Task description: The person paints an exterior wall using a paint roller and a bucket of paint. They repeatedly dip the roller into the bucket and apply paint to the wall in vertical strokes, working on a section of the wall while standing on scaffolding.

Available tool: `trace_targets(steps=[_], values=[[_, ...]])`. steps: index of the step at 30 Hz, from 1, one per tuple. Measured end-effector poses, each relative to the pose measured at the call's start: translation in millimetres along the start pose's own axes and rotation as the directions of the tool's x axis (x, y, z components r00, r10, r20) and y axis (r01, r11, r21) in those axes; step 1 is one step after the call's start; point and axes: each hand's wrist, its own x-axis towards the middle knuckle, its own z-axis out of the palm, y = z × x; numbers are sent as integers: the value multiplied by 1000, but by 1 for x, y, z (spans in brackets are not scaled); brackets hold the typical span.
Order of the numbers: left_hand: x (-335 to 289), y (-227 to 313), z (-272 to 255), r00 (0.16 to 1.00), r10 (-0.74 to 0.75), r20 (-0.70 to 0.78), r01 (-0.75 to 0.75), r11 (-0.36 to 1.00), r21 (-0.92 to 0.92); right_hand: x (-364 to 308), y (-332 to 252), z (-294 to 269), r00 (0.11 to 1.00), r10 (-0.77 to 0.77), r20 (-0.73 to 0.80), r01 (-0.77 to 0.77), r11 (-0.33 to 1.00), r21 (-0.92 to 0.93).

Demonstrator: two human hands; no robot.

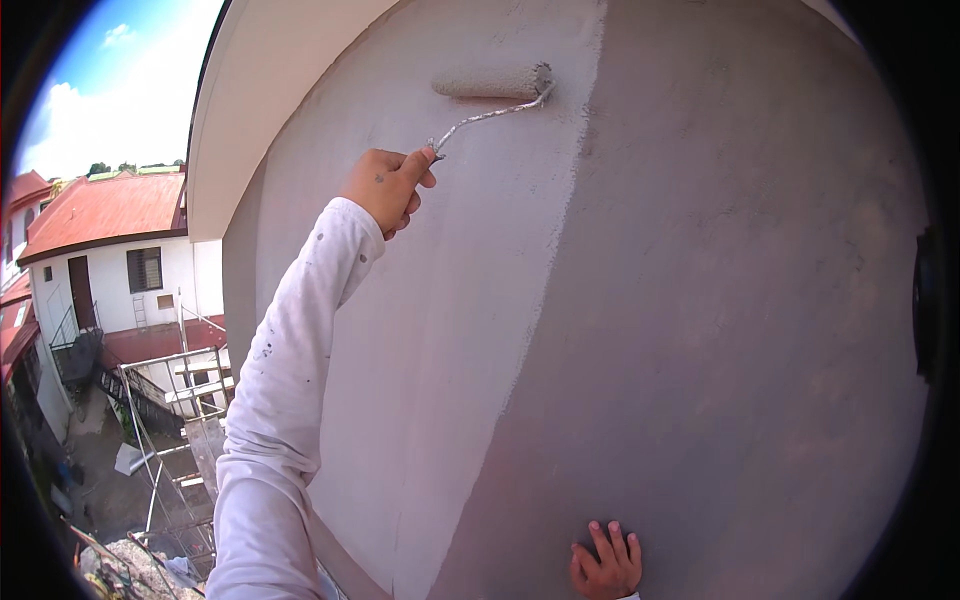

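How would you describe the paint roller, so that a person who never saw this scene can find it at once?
Start at the big grey wall that fills the picture and go up to its lighter, freshly painted part near the top. There the left hand, on a long white sleeve, holds a bent metal handle. The paint roller is the pale fuzzy cylinder at its end, lying flat on the wall.

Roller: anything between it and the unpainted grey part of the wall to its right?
Nothing visible. The paint roller, held by the left hand, lies against the lighter painted strip of the wall; the darker grey area begins just past its right end, bare. The right hand rests flat on the wall far below, out of the way.
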Motion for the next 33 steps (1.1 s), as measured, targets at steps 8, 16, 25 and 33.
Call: trace_targets(steps=[8,16,25,33], values=[[102,108,2,994,75,-83,-78,996,-36,-4,0,-4,1000,6,20,-7,998,55],[196,161,-16,975,204,-91,-211,975,-70,-10,0,-4,1000,12,18,-13,998,60],[116,80,11,986,164,-37,-166,985,-44,-7,0,-4,999,27,27,-27,1000,10],[147,94,11,987,150,-59,-156,980,-126,-8,2,1,1000,-3,22,4,1000,-28]])
